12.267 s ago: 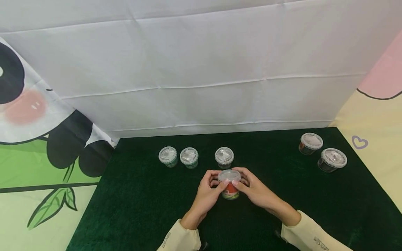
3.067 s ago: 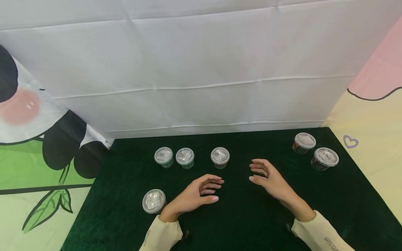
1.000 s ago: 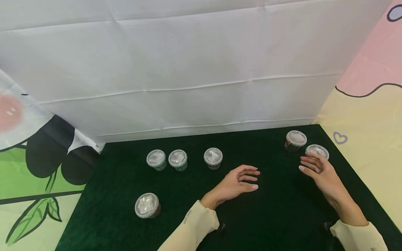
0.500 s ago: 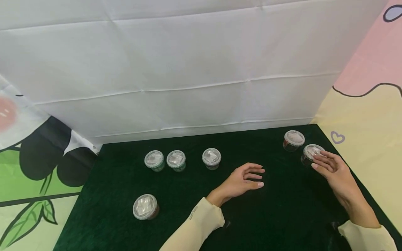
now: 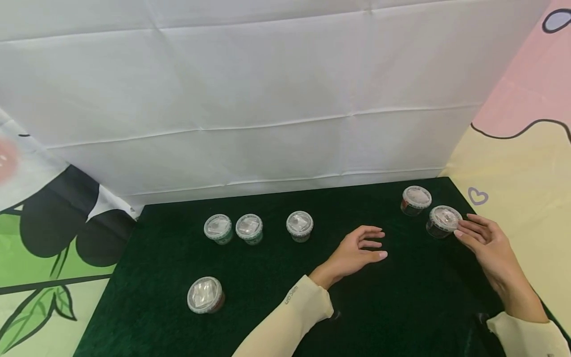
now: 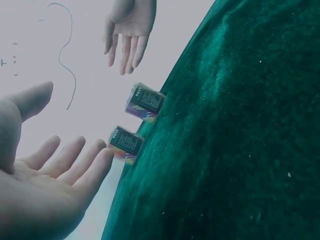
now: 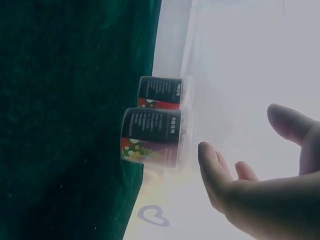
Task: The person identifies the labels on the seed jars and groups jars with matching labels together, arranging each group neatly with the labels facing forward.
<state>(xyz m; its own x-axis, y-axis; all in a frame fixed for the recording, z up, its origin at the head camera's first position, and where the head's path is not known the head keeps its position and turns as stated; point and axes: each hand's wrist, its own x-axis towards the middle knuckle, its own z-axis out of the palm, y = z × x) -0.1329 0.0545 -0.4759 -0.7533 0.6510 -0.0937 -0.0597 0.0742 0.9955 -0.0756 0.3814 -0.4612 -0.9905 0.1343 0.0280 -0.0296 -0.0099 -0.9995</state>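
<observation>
My right hand (image 5: 495,248) is beside the nearer of two lidded tubs at the table's right, its fingers loosely bent and holding nothing. That tub (image 5: 443,221) has a dark label; whether a fingertip touches its lid I cannot tell. Just behind it stands the other tub (image 5: 416,200), with some red on its side. In the right wrist view the labelled tub (image 7: 151,136) is in front of the fingers, with a gap between them. My left hand (image 5: 354,253) hovers over the middle-right of the cloth, fingers relaxed, nothing in it.
Two tubs with greenish sides (image 5: 218,228) (image 5: 249,228) stand at the back left, and another (image 5: 300,225) near the back middle. A larger tub (image 5: 205,295) stands at the front left. Dark green cloth (image 5: 267,277) covers the table; a white sheet (image 5: 250,99) hangs behind it.
The larger tub, held in both hands in the earliest frame, stands at the front left, released. Both hands have since moved right, the right hand to the outer side of the nearer right tub.
</observation>
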